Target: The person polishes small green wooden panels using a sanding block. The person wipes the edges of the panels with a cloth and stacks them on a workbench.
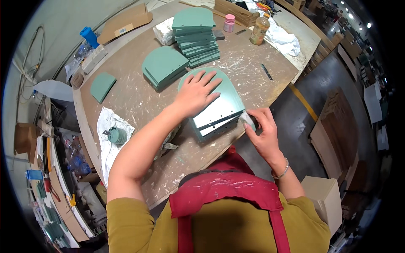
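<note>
My left hand lies flat, fingers spread, on a stack of green arch-shaped panels at the near edge of the brown worktable. My right hand pinches a small pale pad against the straight edge of that stack. Two more piles of the same green panels stand further back: a low one and a taller one. A single green panel lies off to the left.
A small green tin sits on white paper at the table's left edge. At the back stand a pink-capped jar, an amber bottle, cardboard and crumpled white paper. A dark pen lies at right. A pale box stands on the floor.
</note>
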Motion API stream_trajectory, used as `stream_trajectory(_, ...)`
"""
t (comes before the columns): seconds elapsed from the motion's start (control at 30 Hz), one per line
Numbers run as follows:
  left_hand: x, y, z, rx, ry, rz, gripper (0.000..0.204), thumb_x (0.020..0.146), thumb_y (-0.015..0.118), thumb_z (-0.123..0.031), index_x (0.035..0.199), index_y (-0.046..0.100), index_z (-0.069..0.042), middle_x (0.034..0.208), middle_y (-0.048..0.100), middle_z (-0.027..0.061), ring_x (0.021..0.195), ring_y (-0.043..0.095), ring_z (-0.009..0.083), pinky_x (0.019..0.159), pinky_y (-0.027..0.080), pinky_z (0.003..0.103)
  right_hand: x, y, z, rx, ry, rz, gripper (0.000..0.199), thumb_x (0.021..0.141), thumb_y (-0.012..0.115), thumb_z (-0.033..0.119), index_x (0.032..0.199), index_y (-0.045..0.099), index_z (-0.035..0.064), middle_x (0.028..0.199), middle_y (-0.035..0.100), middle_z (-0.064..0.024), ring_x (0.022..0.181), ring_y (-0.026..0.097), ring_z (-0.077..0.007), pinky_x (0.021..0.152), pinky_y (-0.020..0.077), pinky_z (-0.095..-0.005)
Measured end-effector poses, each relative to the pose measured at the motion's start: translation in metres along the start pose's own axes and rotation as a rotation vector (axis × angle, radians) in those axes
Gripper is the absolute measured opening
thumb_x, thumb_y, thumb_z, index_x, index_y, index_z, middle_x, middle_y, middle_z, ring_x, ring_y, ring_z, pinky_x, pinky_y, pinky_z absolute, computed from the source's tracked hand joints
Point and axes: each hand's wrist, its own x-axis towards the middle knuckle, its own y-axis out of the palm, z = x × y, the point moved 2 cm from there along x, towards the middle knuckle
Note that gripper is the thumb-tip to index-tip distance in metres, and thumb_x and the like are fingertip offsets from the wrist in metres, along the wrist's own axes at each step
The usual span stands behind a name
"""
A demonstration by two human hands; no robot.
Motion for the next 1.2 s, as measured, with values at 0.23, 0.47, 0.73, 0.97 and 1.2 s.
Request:
stream_trajectory(0.23,0.002,0.009,-0.003,0.020,-0.120,-0.119,0.052,0.098,0.054,-0.043,0.144,0.050,-0.018,0.153,0.043,0.0082,0.141,0.037,0.0347,0.114,0.029,0.051,0.016,0.050,0.038,-0.114,-0.281,0.085,0.036,0.077,0.076,0.010,0.111,0.064,0.0034,0.100,0.055,-0.0148,0.088,0.061,-0.0326,0.076,0.0516,-0.0404)
stream_trajectory(0.47,0.000,0.014,0.000,0.044,-0.129,-0.161,0.052,0.098,0.055,-0.043,0.143,0.051,-0.018,0.152,0.043,0.0085,0.140,0.038,0.0354,0.113,0.030,0.052,0.012,0.061,0.031,-0.237,-0.326,0.155,0.036,0.076,0.074,0.007,0.110,0.062,0.0025,0.100,0.052,-0.0148,0.089,0.058,-0.0334,0.078,0.0498,-0.0410)
stream_trajectory(0.73,0.003,0.016,-0.005,0.072,-0.120,-0.174,0.051,0.098,0.054,-0.042,0.144,0.050,-0.019,0.152,0.044,0.0081,0.139,0.039,0.0346,0.111,0.030,0.054,0.013,0.074,0.041,-0.152,-0.368,0.204,0.034,0.079,0.072,0.008,0.111,0.061,0.0023,0.097,0.051,-0.0144,0.088,0.057,-0.0325,0.078,0.0497,-0.0405)
stream_trajectory(0.97,0.003,0.012,-0.006,0.080,-0.139,-0.119,0.052,0.099,0.052,-0.043,0.145,0.049,-0.019,0.152,0.042,0.0090,0.141,0.036,0.0338,0.112,0.029,0.054,0.027,0.016,-0.021,-0.365,-0.142,-0.036,0.034,0.081,0.071,0.008,0.114,0.063,0.0053,0.105,0.055,-0.0154,0.095,0.060,-0.0350,0.080,0.0512,-0.0422)
stream_trajectory(1.2,0.009,0.000,-0.004,0.071,-0.102,-0.030,0.052,0.098,0.053,-0.041,0.142,0.050,-0.014,0.148,0.046,0.0136,0.139,0.040,0.0328,0.112,0.030,0.051,0.034,-0.001,-0.001,-0.328,-0.187,-0.031,0.030,0.081,0.072,0.010,0.109,0.065,0.0032,0.101,0.058,-0.0145,0.090,0.062,-0.0331,0.077,0.0523,-0.0397)
